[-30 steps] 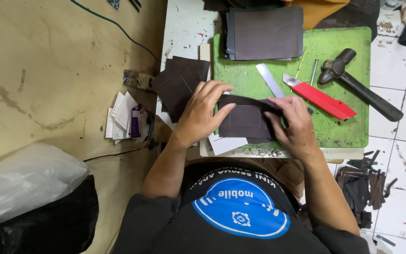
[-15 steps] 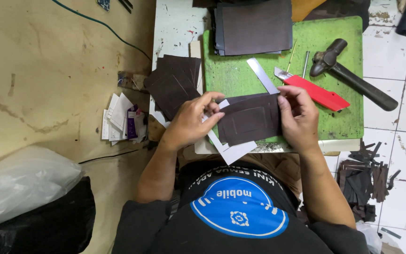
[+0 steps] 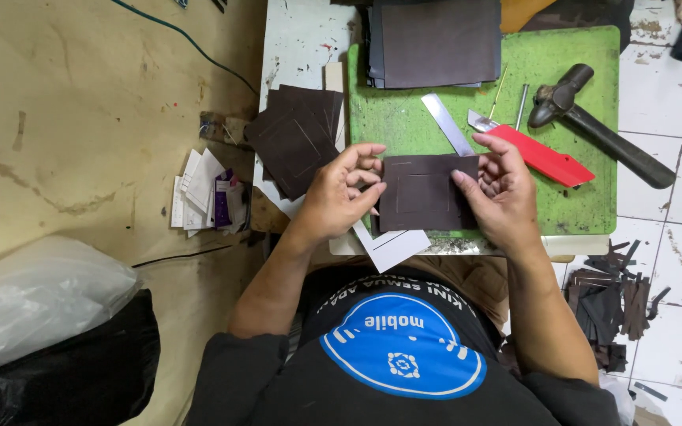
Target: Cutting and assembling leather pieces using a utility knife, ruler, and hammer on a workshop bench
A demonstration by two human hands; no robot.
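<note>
A dark brown leather piece [image 3: 424,192] with scored lines lies flat at the near edge of the green cutting mat [image 3: 578,118]. My left hand [image 3: 341,196] pinches its left edge with thumb and fingers. Its right edge is held by my right hand [image 3: 503,193], fingers curled. A white paper template [image 3: 392,246] pokes out beneath the piece toward me.
A pile of cut brown pieces [image 3: 294,136] sits left of the mat, a larger dark stack [image 3: 436,41] at its far side. A metal ruler [image 3: 447,124], red utility knife [image 3: 542,155] and hammer [image 3: 593,122] lie on the mat. Leather scraps [image 3: 609,300] litter the tiled floor; papers [image 3: 207,201] lie left.
The folded leather piece has been opened out and laid flat between both hands. My left hand shifted from on top of it to its left edge.
</note>
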